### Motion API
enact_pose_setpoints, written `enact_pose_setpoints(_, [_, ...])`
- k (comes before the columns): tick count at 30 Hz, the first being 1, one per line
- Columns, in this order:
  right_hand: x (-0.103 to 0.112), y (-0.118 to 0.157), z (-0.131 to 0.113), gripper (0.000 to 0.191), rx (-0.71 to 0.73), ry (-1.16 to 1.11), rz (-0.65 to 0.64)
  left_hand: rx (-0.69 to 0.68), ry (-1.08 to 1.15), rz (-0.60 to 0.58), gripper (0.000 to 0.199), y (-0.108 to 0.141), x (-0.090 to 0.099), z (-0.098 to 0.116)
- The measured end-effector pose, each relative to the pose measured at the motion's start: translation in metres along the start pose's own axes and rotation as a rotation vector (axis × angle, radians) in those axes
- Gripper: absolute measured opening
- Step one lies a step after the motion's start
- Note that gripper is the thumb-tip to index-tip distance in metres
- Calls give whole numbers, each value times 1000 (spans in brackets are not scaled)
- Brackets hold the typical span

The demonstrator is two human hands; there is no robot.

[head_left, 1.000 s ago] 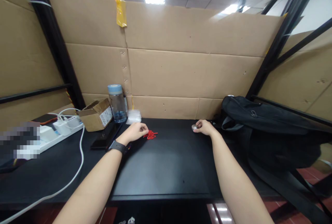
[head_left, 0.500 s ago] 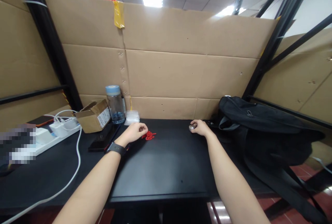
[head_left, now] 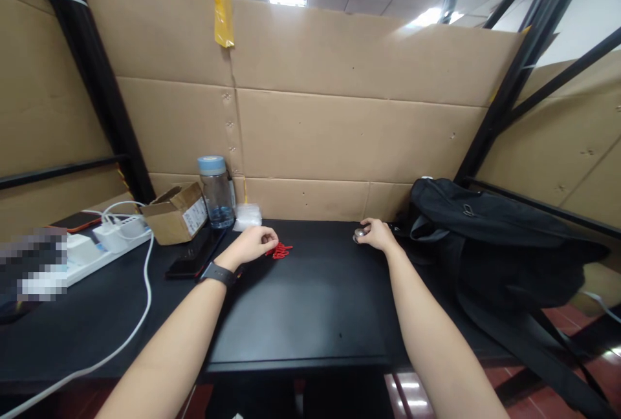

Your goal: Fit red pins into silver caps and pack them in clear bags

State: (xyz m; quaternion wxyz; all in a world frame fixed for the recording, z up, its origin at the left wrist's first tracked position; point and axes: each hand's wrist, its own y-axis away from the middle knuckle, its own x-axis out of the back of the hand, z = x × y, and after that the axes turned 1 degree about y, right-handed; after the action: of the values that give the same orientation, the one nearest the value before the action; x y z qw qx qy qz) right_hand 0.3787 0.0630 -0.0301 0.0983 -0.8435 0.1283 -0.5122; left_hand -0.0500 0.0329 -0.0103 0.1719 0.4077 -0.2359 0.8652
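Note:
A small tangle of thin red cord (head_left: pixel 280 251) lies on the black tabletop (head_left: pixel 301 315). The fingers of my left hand (head_left: pixel 255 244) are pinched together at the cord's left end; the exact grip is hidden behind the fingers. A dark watch circles that wrist. Farther right, near the back of the table, my right hand (head_left: pixel 378 235) has thumb and fingers curled around a small round silvery object (head_left: pixel 359 233). It is shiny, and its kind is too small to make out.
Left of my hands stand a water bottle (head_left: pixel 213 193), an opened cardboard box (head_left: pixel 173 222), a dark phone (head_left: pixel 194 257) and a white power strip (head_left: pixel 104 247) with cables. A clear plastic packet (head_left: pixel 247 217) lies by the cardboard wall (head_left: pixel 310 128). A black backpack (head_left: pixel 485 231) fills the right side.
The view has shifted very slightly. My right hand's upper finger is a little higher over the round object, which shows more. My left hand stays at the red cord.

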Motion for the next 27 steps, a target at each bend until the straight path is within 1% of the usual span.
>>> enact_pose_setpoints(5, [6,0,-2,56,24,-15,-1,2,-9,-25,30,0,-1,-1])
enact_pose_setpoints(15, [8,0,-5,53,50,-28,-39,8,-17,-27,29,0,0,2])
enact_pose_setpoints(21, [7,-2,-1,54,53,-24,-71,3,-8,-20,30,-1,-1,-3])
enact_pose_setpoints(27, [5,-6,4,49,73,-37,-93,7,-24,-35,31,-1,-1,-2])
